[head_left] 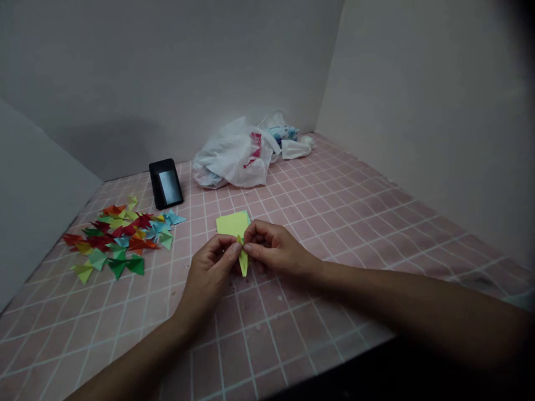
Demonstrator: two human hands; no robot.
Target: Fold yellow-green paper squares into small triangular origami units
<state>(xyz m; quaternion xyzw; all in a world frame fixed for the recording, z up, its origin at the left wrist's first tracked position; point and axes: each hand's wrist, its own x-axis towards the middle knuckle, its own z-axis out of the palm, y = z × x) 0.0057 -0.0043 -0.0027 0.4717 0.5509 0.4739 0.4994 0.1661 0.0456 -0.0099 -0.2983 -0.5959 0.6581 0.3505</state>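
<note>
Between my two hands is a narrow piece of folded yellow paper (243, 263), its pointed end hanging down toward me. My left hand (215, 259) pinches it from the left between thumb and fingers. From the right, my right hand (276, 248) closes thumb and fingertips on its upper part. Just behind the hands lies a stack of square paper sheets (232, 224), yellow on top with a bluish-green edge showing. Part of the stack is hidden by my fingers.
A pile of coloured folded paper pieces (125, 234) spreads over the left side. A black phone-like device (166, 185) leans upright behind it. White plastic bags (238, 156) lie against the back wall. Pink checked cloth (343, 223) covers the table, with walls on three sides.
</note>
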